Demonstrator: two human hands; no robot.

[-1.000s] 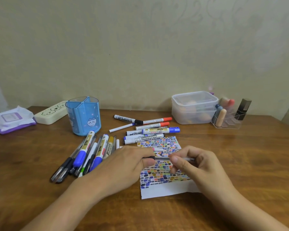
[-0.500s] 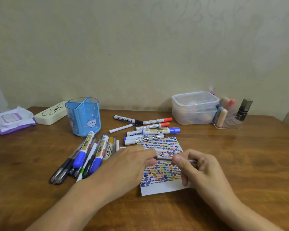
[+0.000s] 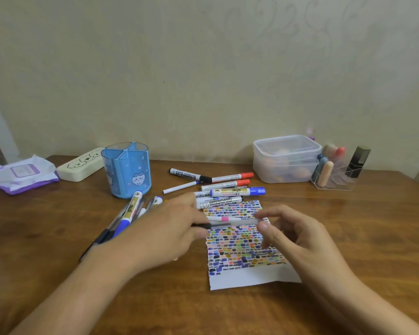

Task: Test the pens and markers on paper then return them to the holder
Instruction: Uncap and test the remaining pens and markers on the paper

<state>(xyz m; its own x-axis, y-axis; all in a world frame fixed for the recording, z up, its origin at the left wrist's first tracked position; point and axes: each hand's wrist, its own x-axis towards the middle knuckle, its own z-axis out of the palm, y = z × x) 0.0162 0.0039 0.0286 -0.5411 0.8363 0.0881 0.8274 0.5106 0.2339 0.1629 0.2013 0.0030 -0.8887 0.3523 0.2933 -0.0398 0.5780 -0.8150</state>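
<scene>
Over the paper (image 3: 248,278), which is covered in small coloured swatches, I hold a thin pen (image 3: 241,222) level between both hands. My left hand (image 3: 169,228) pinches its dark end and my right hand (image 3: 298,235) pinches its clear end; motion blur hides whether the cap is on. A pen with a pink band (image 3: 224,218) lies on the paper just behind. The blue cat-print holder (image 3: 127,170) stands upright at the back left with nothing showing above its rim. A pile of pens and markers (image 3: 131,209) lies left of my left hand. Several markers (image 3: 228,187) lie behind the paper.
A lidded translucent plastic box (image 3: 286,158) and a clear organiser (image 3: 334,181) with small tubes stand at the back right. A cream pencil case (image 3: 80,164) and a pack of wipes (image 3: 24,174) lie at the back left. The wall runs close behind the wooden table (image 3: 361,213).
My hands have drawn apart along the pen, so more of it shows between them. My right hand's fingers have loosened and spread. The paper and loose markers have not moved.
</scene>
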